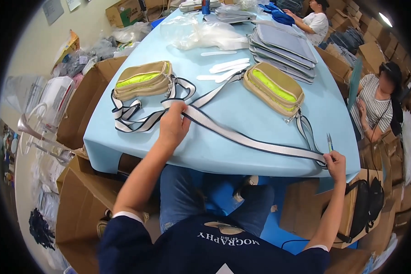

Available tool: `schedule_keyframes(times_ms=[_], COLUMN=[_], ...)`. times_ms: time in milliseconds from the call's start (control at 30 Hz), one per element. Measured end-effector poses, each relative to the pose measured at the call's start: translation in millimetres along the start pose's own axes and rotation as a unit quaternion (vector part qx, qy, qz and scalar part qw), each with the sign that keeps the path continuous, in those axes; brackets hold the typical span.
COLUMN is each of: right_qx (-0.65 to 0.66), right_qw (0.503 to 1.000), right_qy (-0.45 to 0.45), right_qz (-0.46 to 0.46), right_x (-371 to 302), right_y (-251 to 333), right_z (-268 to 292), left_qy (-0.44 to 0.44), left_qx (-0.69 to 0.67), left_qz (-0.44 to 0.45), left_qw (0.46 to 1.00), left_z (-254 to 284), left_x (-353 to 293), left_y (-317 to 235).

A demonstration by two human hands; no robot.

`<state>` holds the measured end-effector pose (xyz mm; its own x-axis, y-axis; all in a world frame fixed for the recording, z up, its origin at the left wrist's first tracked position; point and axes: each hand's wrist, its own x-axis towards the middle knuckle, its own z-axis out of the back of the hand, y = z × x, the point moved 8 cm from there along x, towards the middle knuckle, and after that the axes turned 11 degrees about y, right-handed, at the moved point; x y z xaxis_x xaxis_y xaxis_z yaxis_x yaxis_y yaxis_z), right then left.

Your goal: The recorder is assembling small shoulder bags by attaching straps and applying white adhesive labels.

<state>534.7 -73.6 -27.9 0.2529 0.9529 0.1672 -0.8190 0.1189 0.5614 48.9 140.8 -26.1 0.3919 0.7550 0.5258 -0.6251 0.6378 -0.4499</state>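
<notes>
A white strap with dark edges [251, 139] stretches between my hands over the near part of the table. My left hand [174, 123] is closed on it, thumb on top. My right hand [336, 166] pinches the strap's far-right bend at the table edge. A slim pointed metal tool, like small snips or tweezers [330, 142], sticks up from that same hand. The strap belongs to an olive-tan waist bag [278, 89] with a bright yellow-green opening, lying at right. A similar bag [141, 80] lies at left, its strap [130, 123] loosely coiled beside my left hand.
On the light blue table [123, 150] lie white strips [229, 65], clear plastic bags [210, 36] and a stack of grey flat cases [283, 45]. Cardboard boxes [89, 102] stand against the left side. Two people sit along the right side, one in a striped shirt [374, 98].
</notes>
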Motion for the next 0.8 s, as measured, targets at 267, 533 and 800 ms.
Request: schedule_keyframes(times_ms=[267,533,800], right_qx=[-0.017,-0.063,-0.002], right_qw=[1.0,0.997,0.992], right_qy=[-0.006,-0.008,0.001], right_qz=[0.021,0.054,0.127], right_x=[-9.6,7.3,5.0], right_y=[4.0,44.6,116.6], right_z=[-11.2,-12.4,24.6], left_qy=[-0.007,0.312,0.338], left_qx=[-0.051,-0.026,-0.001], left_qz=[0.005,-0.258,-0.382], left_qw=[0.999,0.914,0.86], left_z=[-20.3,-44.9,-105.0], left_x=[-23.2,-41.6,-45.0], left_y=[-39.6,-120.1,-161.0])
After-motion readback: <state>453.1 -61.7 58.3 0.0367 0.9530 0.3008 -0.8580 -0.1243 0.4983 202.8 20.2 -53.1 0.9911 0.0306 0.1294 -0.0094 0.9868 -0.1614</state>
